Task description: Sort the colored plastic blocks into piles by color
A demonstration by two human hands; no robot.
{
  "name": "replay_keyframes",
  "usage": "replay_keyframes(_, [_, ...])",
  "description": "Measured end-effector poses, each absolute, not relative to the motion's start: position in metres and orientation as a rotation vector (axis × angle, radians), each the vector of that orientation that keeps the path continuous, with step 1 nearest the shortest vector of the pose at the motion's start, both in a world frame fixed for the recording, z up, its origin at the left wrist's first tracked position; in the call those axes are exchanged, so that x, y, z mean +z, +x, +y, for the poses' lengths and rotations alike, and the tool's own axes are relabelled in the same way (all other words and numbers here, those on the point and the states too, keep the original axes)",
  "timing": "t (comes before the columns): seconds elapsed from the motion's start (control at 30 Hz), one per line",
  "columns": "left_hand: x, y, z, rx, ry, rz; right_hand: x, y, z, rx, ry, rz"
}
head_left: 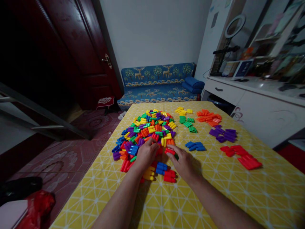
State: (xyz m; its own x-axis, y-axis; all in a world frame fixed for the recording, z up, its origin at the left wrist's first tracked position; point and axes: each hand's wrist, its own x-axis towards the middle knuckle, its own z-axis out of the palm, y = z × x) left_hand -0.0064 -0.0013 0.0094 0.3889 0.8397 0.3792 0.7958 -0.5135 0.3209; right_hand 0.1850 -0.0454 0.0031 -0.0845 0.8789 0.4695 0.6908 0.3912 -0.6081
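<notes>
A mixed pile of bullet-shaped plastic building blocks point(144, 130) in red, yellow, green, blue, purple and orange lies on the table. At its near right edge, my left hand point(145, 155) has its fingers curled down over the blocks. A red block point(159, 150) shows beside those fingertips; whether they grip it is hidden. My right hand point(183, 161) pinches another red block point(169, 150) between thumb and fingers, and a bit of green shows under the fingers. Just in front of my wrists lie a blue block point(161, 168), a red block point(170, 176) and a yellow block point(149, 173).
Separate colour groups lie to the right: yellow point(183, 111), green point(188, 123), orange point(208, 117), purple point(223, 134), blue point(195, 146) and red blocks point(243, 156). A yellow patterned cloth point(181, 203) covers the table. Behind stands a blue sofa point(154, 90); a white dresser point(267, 111) is at right.
</notes>
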Motion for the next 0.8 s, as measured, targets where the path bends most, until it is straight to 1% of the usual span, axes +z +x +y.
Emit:
replay_keyframes(0.17, [0.007, -0.002, 0.003, 0.627, 2.564, 1.643, -0.009, 0.180, -0.043, 0.398, -1.275, -1.826])
replay_keyframes(0.27, [0.011, -0.002, 0.003, 0.653, 2.530, 1.683, -0.013, 0.177, -0.041, 0.423, -1.197, -1.864])
replay_keyframes(0.43, [0.026, -0.015, -0.008, 0.811, 2.557, 1.468, -0.010, 0.175, -0.043, 0.373, -1.179, -1.929])
replay_keyframes(0.63, [0.026, -0.024, -0.008, 0.631, 2.594, 1.419, -0.011, 0.176, -0.042, 0.358, -1.200, -1.926])
replay_keyframes(0.7, [0.022, -0.021, -0.007, 0.689, 2.525, 1.381, -0.012, 0.176, -0.042, 0.352, -1.161, -1.937])
replay_keyframes(0.8, [0.021, -0.016, -0.009, 0.885, 2.357, 1.219, -0.011, 0.177, -0.044, 0.339, -1.094, -1.933])
